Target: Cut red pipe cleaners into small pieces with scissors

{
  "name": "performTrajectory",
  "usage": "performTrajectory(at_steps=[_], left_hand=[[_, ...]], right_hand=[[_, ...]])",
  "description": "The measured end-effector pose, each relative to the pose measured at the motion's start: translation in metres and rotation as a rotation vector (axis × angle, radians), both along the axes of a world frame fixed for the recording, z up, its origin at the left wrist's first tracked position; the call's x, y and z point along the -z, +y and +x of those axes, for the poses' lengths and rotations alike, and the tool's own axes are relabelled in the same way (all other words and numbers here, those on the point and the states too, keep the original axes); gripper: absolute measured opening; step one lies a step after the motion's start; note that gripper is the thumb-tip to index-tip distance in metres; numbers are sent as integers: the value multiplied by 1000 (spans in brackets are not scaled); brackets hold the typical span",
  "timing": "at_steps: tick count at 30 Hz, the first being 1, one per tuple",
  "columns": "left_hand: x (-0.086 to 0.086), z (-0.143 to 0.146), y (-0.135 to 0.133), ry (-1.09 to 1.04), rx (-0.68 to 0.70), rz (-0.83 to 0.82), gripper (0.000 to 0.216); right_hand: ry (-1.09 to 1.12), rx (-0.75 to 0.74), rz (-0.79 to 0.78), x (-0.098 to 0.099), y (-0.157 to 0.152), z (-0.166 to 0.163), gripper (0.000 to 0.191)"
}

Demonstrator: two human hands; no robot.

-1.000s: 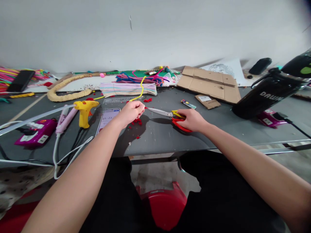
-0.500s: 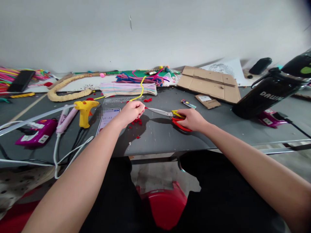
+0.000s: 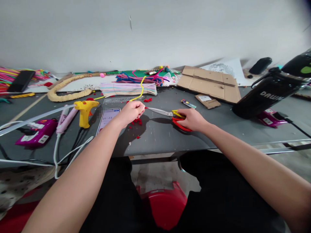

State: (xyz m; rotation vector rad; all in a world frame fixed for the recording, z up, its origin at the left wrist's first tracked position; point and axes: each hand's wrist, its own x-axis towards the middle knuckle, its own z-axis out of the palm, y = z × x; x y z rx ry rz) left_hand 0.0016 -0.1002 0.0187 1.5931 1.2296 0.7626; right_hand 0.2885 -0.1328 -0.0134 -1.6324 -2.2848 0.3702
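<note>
In my left hand (image 3: 134, 111), pinched fingers hold a yellow pipe cleaner (image 3: 142, 89) that curves up and away behind the hand. A small red tip shows at the fingertips, where the scissor points meet it. My right hand (image 3: 191, 119) is closed round the red and yellow handles of the scissors (image 3: 160, 111), whose blades point left and look nearly together. Below my left hand, red fuzzy scraps (image 3: 137, 121) lie on the grey table (image 3: 155, 139). Another red piece (image 3: 148, 100) sits just beyond the fingertips.
Left of me are a phone (image 3: 110, 115) showing a timer, a yellow glue gun (image 3: 84, 113), a pink tool (image 3: 67, 119) and a purple power strip (image 3: 37, 132) with cables. Behind lie bundled pipe cleaners (image 3: 128, 89) and cardboard (image 3: 210, 82). A black bottle (image 3: 264, 94) stands right.
</note>
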Motion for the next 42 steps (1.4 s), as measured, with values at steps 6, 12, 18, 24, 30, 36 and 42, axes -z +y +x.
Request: performTrajectory(at_steps=[6,12,18,24,30,36,42], left_hand=[[1,-2,1,28,10,1,19],[-1,-1,0,42,7,-1,20],[-2,-2,0,31,14,10,21],[2,-6,2,55,31,7,19],[-1,-4,0,43,28,4,20],[0,-4,1,31,12,21,21],[0,-3,1,31,10,13,21]], right_hand=[[0,1,4,-1,0,1,29],[16,7,-4,-2,-2,-1,31],[27,2,11,-2,-3,-1,34],[38,-7,5,-2,-3,0,35],[28,-12,6,-3,-3,-1,36],[27,-15,-7,-4,-4,0,35],[22,-13,-4,-3,-3,-1,34]])
